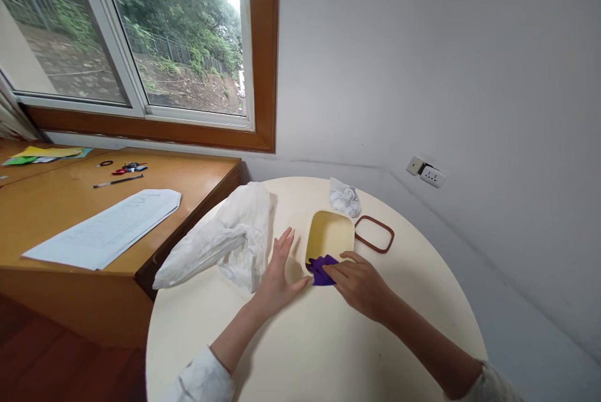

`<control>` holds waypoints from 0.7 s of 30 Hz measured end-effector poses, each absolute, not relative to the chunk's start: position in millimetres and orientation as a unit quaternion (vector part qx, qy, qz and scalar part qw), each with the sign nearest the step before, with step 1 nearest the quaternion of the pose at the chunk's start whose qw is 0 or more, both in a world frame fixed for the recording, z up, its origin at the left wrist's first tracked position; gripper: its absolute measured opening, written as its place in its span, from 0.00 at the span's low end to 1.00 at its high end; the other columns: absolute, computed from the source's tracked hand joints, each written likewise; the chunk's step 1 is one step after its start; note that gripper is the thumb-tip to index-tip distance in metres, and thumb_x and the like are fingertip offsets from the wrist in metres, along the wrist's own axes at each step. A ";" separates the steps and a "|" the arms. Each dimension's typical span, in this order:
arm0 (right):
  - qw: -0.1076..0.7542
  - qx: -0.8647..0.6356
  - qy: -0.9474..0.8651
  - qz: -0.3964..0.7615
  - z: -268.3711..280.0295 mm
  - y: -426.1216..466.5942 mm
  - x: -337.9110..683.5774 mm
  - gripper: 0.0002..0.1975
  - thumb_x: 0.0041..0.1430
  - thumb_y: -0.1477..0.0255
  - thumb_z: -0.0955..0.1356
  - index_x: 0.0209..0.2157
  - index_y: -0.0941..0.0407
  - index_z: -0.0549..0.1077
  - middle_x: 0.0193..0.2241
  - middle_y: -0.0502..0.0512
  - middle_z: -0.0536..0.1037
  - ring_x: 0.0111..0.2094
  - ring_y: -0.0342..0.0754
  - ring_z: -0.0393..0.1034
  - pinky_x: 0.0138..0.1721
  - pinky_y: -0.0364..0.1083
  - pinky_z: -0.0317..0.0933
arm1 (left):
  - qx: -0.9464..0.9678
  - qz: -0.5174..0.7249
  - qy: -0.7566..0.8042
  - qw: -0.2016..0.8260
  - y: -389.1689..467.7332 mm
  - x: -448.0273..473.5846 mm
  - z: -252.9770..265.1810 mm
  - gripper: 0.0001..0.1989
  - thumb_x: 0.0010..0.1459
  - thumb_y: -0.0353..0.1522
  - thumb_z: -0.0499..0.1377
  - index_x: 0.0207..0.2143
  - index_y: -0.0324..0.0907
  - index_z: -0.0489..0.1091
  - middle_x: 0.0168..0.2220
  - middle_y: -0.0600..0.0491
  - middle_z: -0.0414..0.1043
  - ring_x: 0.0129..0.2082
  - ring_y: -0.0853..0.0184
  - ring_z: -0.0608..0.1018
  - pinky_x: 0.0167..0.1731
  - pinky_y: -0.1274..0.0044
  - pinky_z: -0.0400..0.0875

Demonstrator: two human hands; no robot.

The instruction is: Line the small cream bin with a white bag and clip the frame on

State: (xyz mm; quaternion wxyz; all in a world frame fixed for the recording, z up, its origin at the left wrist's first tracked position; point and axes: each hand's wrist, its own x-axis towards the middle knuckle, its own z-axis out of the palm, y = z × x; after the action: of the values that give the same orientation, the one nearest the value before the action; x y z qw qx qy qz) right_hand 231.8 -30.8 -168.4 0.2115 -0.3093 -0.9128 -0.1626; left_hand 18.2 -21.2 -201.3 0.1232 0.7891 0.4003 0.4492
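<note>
A pale yellow square container (331,233) stands on the round cream table (310,352), its open top facing me. My right hand (359,283) grips a purple cloth (323,270) at the container's near rim, and part of the cloth hangs over that edge. On the container's left side is my left hand (279,280), fingers spread and thumb pointing toward the near left corner. Nothing is in the left hand; whether its thumb touches the cloth or the rim I cannot tell. Close to the container's right side lies a brown rectangular ring (374,234).
A crumpled white plastic bag (235,233) lies left of my left hand. Behind the container sits a small clear-and-white bundle (345,197). The wooden desk (201,180) at left holds papers (107,226), scissors (126,168) and a pen (118,181). A wall (422,64) rises behind.
</note>
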 end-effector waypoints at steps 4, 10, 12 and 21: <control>0.274 -0.353 -0.883 -0.148 -176.3 -33.8 207.0 0.08 0.57 0.78 0.61 0.33 0.59 0.70 0.21 0.52 0.73 0.22 0.43 0.64 0.26 0.44 0.53 | 0.792 0.436 0.408 0.128 -23.3 24.2 -203.4 0.46 0.51 0.31 0.59 0.61 0.47 0.27 0.63 0.43 0.42 0.62 0.57 0.50 0.57 0.57 0.51; 0.355 -0.408 -0.837 -0.079 -179.7 -38.8 165.6 0.09 0.59 0.75 0.60 0.31 0.58 0.70 0.18 0.51 0.71 0.21 0.42 0.64 0.25 0.43 0.49 | 0.770 0.474 0.425 0.033 -19.4 26.1 -209.3 0.49 0.48 0.30 0.60 0.61 0.46 0.26 0.62 0.38 0.37 0.62 0.50 0.44 0.55 0.52 0.48; 0.351 -0.420 -0.835 -0.053 -179.9 -41.2 158.0 0.10 0.60 0.72 0.59 0.30 0.58 0.70 0.19 0.51 0.72 0.23 0.43 0.65 0.27 0.43 0.50 | 0.762 0.480 0.433 0.020 -18.1 25.8 -209.9 0.47 0.50 0.28 0.59 0.61 0.47 0.27 0.61 0.37 0.38 0.62 0.51 0.44 0.54 0.52 0.49; 0.272 -0.412 -0.870 0.021 -162.7 -49.7 173.4 0.11 0.59 0.74 0.58 0.27 0.57 0.69 0.22 0.52 0.73 0.24 0.43 0.63 0.31 0.43 0.52 | 0.756 0.491 0.426 0.076 -17.2 20.5 -203.9 0.48 0.45 0.28 0.60 0.61 0.47 0.31 0.60 0.41 0.40 0.61 0.52 0.47 0.55 0.56 0.52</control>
State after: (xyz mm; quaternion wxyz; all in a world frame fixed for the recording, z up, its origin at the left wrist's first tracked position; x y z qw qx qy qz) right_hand 173.4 -49.7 -162.7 0.2719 -0.4119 -0.8695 0.0207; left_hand 20.5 -17.2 -203.9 0.0763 0.7559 0.4263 0.4909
